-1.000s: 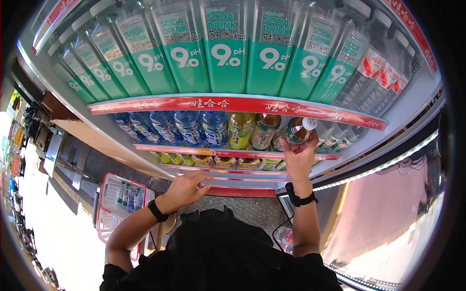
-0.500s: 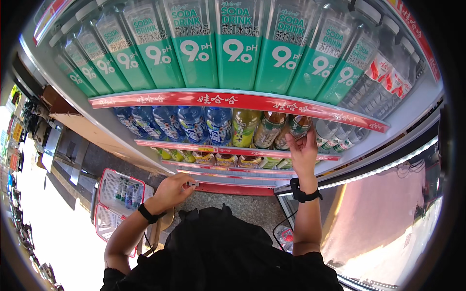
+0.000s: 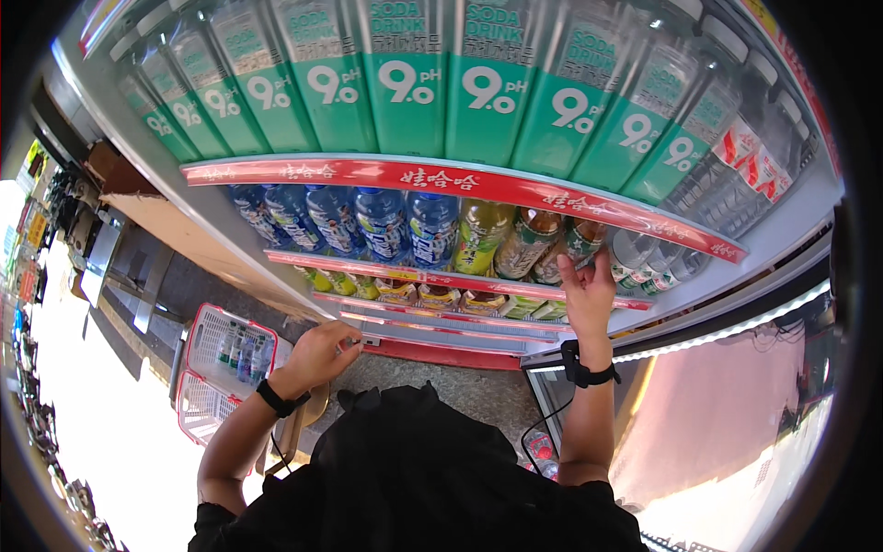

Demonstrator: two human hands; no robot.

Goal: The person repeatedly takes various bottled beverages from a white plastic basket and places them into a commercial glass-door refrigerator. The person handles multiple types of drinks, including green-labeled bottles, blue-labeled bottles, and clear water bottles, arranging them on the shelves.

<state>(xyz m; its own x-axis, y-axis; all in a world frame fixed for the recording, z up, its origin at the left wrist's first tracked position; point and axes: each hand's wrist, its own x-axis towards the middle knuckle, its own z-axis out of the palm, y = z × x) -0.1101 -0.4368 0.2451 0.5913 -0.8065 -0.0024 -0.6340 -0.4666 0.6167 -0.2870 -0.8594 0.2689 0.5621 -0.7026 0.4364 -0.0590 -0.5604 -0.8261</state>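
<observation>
Bottle of brown drink with a dark-green label (image 3: 583,241) stands just beyond the right hand (image 3: 589,290), upper end hidden behind the red shelf strip (image 3: 515,195), long axis running up from the grip. Thumb and fingers are parted at its lower front; I can't tell whether they pinch it. Of the 2 hands, the right is plainly nearer; the left hand (image 3: 317,354) hangs well apart, leftward and lower, fingers curled, closure unclear.

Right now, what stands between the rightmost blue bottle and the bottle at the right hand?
Two bottles, in the head view: a yellow-green bottle, then a brown bottle, beside the bottle at the right hand.
</observation>
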